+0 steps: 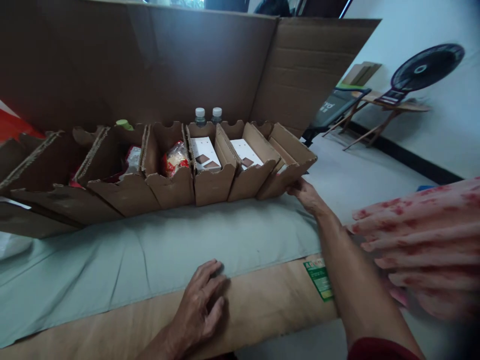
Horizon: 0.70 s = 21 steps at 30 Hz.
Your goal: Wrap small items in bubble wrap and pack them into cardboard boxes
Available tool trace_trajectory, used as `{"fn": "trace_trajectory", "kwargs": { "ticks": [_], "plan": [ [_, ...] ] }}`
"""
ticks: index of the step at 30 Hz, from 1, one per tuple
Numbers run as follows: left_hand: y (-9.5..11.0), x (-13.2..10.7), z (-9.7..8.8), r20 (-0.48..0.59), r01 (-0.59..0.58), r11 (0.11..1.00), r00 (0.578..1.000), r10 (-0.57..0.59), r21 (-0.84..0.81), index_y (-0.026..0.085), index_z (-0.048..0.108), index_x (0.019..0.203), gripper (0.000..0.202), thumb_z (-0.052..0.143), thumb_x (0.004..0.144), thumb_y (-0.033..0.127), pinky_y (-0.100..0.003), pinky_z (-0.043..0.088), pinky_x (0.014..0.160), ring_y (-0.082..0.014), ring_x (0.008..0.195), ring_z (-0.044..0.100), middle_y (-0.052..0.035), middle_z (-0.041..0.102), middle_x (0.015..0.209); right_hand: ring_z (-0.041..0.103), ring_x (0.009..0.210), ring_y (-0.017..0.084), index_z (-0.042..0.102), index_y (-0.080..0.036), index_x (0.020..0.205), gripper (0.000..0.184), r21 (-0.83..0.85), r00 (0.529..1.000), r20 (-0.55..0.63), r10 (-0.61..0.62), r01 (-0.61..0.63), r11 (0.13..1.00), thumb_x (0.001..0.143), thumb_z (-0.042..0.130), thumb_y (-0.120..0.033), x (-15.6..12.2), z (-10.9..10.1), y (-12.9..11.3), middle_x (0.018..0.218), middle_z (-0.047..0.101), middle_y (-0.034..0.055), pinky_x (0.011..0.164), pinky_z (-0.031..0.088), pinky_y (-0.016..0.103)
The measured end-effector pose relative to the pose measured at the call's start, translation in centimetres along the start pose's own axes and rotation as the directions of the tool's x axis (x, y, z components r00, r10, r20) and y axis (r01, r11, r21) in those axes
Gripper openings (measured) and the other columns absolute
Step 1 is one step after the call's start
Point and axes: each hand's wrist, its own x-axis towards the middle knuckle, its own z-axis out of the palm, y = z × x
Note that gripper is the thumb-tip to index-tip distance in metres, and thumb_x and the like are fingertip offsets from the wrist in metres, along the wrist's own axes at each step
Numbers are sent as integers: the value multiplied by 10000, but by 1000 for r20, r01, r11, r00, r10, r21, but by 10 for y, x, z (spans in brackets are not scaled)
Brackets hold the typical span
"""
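Observation:
My left hand (200, 305) lies near the front edge of the wooden tabletop (258, 305), fingers slightly bent and apart, nothing in it. At the right end of a row of cardboard bins, my right hand (306, 196) grips the lower front corner of the last cardboard bin (287, 175); its fingertips are partly hidden against the cardboard. That bin leans to the right, and only a bit of its contents shows. White boxes with brown squares printed on them, one (204, 152) and another (245, 152), sit in two neighbouring bins. Farther left, a red and clear plastic packet (175, 159) fills another bin.
A tall cardboard panel (202, 60) stands behind the bins. Two white-capped bottles (200, 116) rise behind the row. Pale green cloth (168, 250) covers most of the tabletop. To the right are a floral pink cloth (431, 240) and a black fan (423, 70) on a small wooden table.

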Motion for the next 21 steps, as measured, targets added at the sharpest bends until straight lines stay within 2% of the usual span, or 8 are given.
{"fn": "trace_trajectory", "kwargs": {
  "ticks": [2, 5, 7, 10, 12, 14, 17, 21],
  "plan": [
    [1, 1, -1, 2, 6, 1000, 1000, -6, -13, 264, 560, 1348, 470, 568, 901, 118, -578, 533, 1087, -328, 1393, 529, -143, 579, 1473, 706, 886, 259, 697, -209, 928, 187, -68, 989, -144, -44, 34, 997, 774, 675, -313, -21, -1, -12, 899, 759, 72, 893, 581, 483],
    [0, 2, -2, 2, 11, 999, 1000, -11, -49, 258, 567, 1341, 486, 581, 877, 114, -573, 530, 1088, -333, 1387, 531, -147, 575, 1475, 692, 888, 245, 717, -201, 1061, 278, -155, 949, -283, -143, 102, 983, 860, 635, -376, -54, 6, -47, 949, 743, 95, 910, 551, 448],
    [0, 4, -3, -5, 20, 997, 1000, -20, -76, 257, 575, 1333, 484, 593, 869, 121, -580, 518, 1094, -336, 1386, 528, -146, 577, 1471, 688, 807, 206, 681, -227, 1268, 431, -203, 954, -191, -231, 192, 960, 866, 662, -382, -64, 22, -79, 939, 745, 54, 837, 558, 381],
    [0, 7, -4, -37, 5, 993, 999, -9, -114, 260, 580, 1325, 495, 596, 853, 113, -578, 522, 1079, -332, 1358, 552, -144, 602, 1438, 667, 690, 191, 553, -265, 1476, 642, -349, 949, 100, -299, 315, 883, 846, 673, -291, -54, 56, -123, 827, 742, 6, 713, 536, 331],
    [0, 9, -6, -59, -13, 991, 998, 5, -133, 262, 582, 1326, 515, 597, 838, 99, -566, 531, 1064, -325, 1336, 572, -143, 618, 1417, 676, 708, 216, 676, -262, 1329, 499, -454, 948, 182, -262, 318, 833, 831, 662, -247, -40, 73, -140, 796, 749, 21, 693, 513, 331],
    [0, 10, -7, -79, -24, 988, 997, 12, -152, 258, 588, 1323, 528, 603, 825, 86, -552, 539, 1054, -318, 1316, 589, -145, 630, 1399, 689, 744, 237, 767, -241, 1073, 269, -509, 955, 171, -244, 297, 808, 840, 633, -239, -33, 77, -147, 820, 766, 52, 690, 495, 334],
    [0, 9, -7, -108, -25, 983, 994, 6, -179, 249, 610, 1305, 524, 608, 812, 71, -530, 550, 1042, -310, 1296, 605, -152, 633, 1388, 673, 685, 215, 752, -223, 921, 173, -485, 949, 131, -288, 315, 816, 832, 604, -234, -55, 62, -142, 814, 768, 51, 648, 464, 311],
    [4, 3, -10, -166, 40, 984, 984, -69, -171, 253, 631, 1284, 489, 589, 830, 78, -536, 554, 1038, -314, 1298, 607, -153, 624, 1397, 665, 671, 195, 716, -233, 933, 165, -408, 909, 127, -398, 413, 814, 803, 616, -222, -135, 12, -127, 809, 755, 14, 620, 465, 289]
  ]
}}
